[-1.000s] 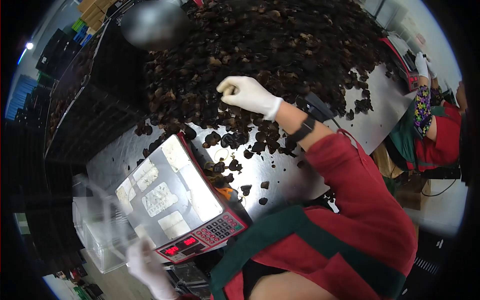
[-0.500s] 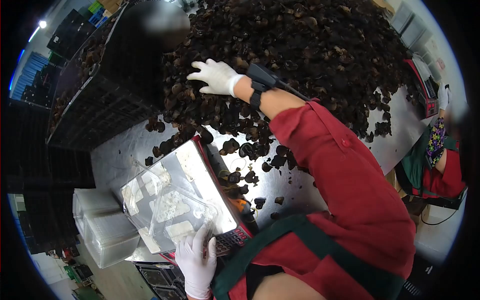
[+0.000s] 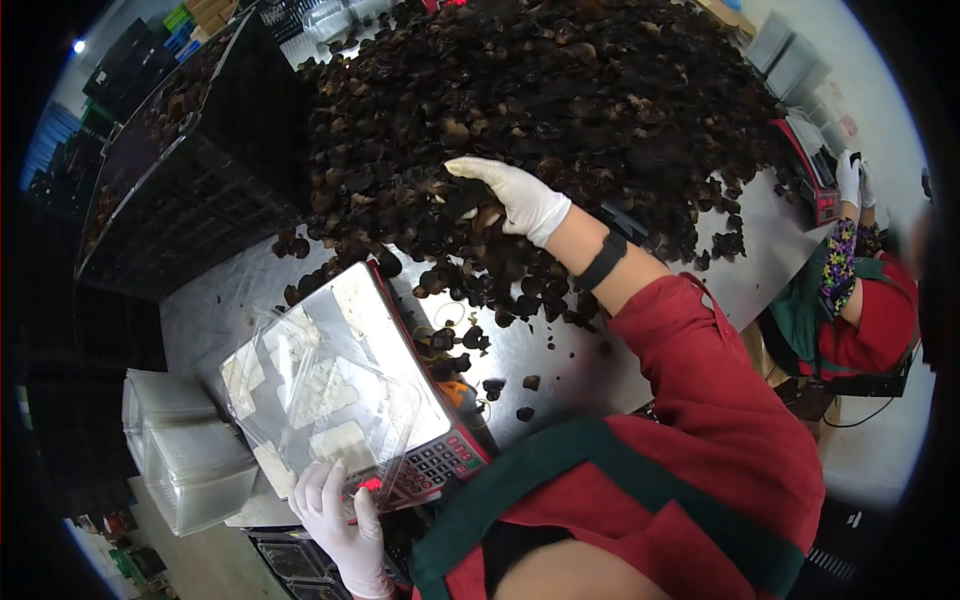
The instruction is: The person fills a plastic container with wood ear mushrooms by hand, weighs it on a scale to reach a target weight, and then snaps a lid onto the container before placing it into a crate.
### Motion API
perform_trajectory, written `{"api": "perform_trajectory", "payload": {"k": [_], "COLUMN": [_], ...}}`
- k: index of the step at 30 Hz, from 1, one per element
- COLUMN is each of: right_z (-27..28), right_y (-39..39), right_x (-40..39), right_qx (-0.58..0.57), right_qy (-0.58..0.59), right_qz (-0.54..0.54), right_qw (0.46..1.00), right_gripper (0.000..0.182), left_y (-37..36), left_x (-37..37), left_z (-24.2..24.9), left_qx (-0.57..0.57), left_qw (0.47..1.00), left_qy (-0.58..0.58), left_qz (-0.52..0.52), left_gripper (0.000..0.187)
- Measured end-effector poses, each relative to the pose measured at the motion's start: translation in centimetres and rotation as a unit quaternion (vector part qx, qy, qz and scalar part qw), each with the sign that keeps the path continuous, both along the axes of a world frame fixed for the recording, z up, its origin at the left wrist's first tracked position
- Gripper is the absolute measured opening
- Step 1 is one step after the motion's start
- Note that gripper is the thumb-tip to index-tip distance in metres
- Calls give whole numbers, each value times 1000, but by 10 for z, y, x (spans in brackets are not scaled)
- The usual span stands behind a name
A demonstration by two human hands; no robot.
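My right hand (image 3: 515, 200), in a white glove, is at the near side of a heap of dark wood ear mushrooms (image 3: 560, 110). Its thumb stretches out above while the other fingers curl around a clump of mushrooms, which partly hides them. My left hand (image 3: 340, 525), also gloved, lies at the near left edge of a red scale (image 3: 435, 465), beside its keypad. The fingers are loosely extended, with the thumb apart, by the rim of a clear plastic container (image 3: 325, 385) on the scale's metal plate.
Stacked clear containers (image 3: 190, 455) stand left of the scale. A black crate (image 3: 190, 195) holding mushrooms rises at the far left. Loose pieces lie on the metal table (image 3: 560, 375). At right, a co-worker's gloved hands (image 3: 850, 180) are near another red scale (image 3: 815, 175).
My right hand has moved right and turned, from spread over the heap to curled around mushrooms. My left hand has slid left, uncovering the keypad and lit display. The view has shifted slightly.
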State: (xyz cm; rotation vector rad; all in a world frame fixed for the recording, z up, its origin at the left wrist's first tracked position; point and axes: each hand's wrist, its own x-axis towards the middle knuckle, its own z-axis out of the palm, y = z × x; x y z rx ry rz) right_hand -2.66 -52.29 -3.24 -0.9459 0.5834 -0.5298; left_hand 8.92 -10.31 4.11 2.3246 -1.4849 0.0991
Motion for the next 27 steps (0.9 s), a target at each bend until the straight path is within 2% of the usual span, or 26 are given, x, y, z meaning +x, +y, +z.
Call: {"api": "perform_trajectory", "payload": {"k": [2,3,7,9,10,11,12,13,14,15,17,18,19,20,22,24,26,27], "right_z": [0,1,18,37,56,69,80,102,86,92,98,98,97,95,62,53,53,50], "right_y": [9,15,53,73,89,99,108,121,131,146,158,164,171,176,183,180,176,174], "right_x": [0,-3,1,12,10,14,17,17,31,35,36,41,49,50,66,71,71,72], "right_qx": [189,247,225,164,64,-7,-79,-165,-325,-326,-324,-204,-83,-38,47,45,-24,-123], "right_qy": [-20,-86,-68,-105,-85,-45,-6,52,-32,-28,-29,-3,22,11,-62,-22,-30,-35], "right_qz": [68,136,121,155,135,178,216,261,258,290,323,371,421,411,398,415,405,390], "right_qw": [979,956,964,969,985,983,973,950,909,899,889,906,903,911,914,908,914,912], "right_gripper": [32,38,36,33,28,26,23,22,17,18,19,21,23,25,26,29,33,33], "left_y": [2,3,3,-2,-2,2,-1,-8,-15,-10,-23,-24,-24,-24,-34,-37,-43,-42], "left_x": [-2,-2,1,4,6,11,8,3,0,5,-1,-1,0,3,8,13,11,11], "left_z": [-9,-14,-22,-21,-23,-27,-28,-28,-29,-33,-27,-23,-18,-12,13,8,10,11], "left_qx": [-5,-9,-46,-61,-74,-75,-73,-150,-226,-179,-237,-258,-250,-242,-218,-227,-242,-232], "left_qw": [999,998,996,995,994,993,994,979,955,969,960,958,965,969,976,972,968,969], "left_qy": [33,63,76,78,81,81,80,134,189,165,151,124,82,38,-24,62,70,79], "left_qz": [4,8,-1,0,-9,-33,-30,2,29,32,19,17,19,24,-16,-16,4,17], "left_gripper": [27,26,24,26,27,47,47,55,64,80,82,83,83,83,60,53,47,45]}}
